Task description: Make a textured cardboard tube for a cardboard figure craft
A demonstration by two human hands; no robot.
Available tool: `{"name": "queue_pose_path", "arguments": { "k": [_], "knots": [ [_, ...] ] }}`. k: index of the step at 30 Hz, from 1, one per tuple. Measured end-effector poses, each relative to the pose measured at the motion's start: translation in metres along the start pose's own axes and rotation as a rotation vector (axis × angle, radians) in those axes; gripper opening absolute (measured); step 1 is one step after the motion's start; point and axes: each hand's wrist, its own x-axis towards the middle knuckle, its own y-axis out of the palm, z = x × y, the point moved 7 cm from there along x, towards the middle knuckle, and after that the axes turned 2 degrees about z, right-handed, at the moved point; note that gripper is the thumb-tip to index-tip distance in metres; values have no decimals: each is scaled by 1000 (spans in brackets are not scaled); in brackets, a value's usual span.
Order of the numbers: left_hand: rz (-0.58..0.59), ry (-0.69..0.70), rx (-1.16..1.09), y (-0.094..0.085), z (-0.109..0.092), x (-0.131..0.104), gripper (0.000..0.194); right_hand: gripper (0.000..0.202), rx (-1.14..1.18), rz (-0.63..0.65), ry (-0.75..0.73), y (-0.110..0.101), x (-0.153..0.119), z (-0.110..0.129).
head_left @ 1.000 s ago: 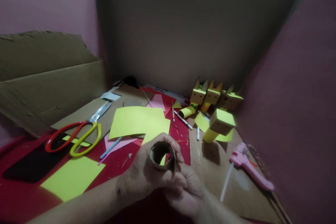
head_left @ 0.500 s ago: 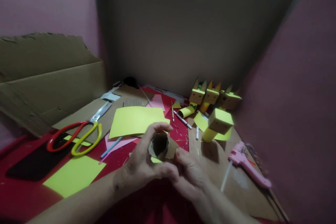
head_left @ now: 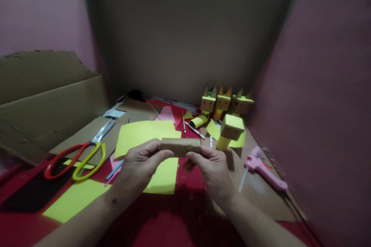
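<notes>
A brown cardboard tube lies level between my two hands, its side facing me. My left hand grips its left end, thumb along the lower edge. At the right end, my right hand pinches it between thumb and fingers. Beneath and behind the tube, a yellow sheet rests on the red tabletop, with more yellow paper below it. Scissors with one red and one yellow handle lie to the left. A yellow-topped box figure stands behind my right hand.
Three eared box figures stand at the back right. A pink glue gun lies on cardboard at right. Another yellow sheet and a black flat item are at left, near a large cardboard box.
The tube has turned from its open end facing me to lying sideways. My hands have moved apart to its two ends. The camera view has shifted slightly.
</notes>
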Motion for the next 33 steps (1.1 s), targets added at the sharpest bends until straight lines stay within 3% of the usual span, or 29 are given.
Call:
{"name": "queue_pose_path", "arguments": {
  "k": [3, 10, 18, 24, 33],
  "knots": [
    [18, -138, -29, 0, 9, 3, 20, 10, 15, 49, 24, 2, 5, 1],
    [24, -170, 20, 2, 11, 8, 26, 25, 188, 155, 172, 2, 19, -7],
    [8, -212, -52, 8, 10, 14, 20, 22, 58, 95, 140, -5, 25, -6],
    [76, -252, -203, 19, 14, 25, 24, 25, 116, 82, 150, -5, 34, -12],
    [200, -338, -250, 29, 33, 31, 30, 23, 115, 28, 175, -13, 36, -24]
  ]
}}
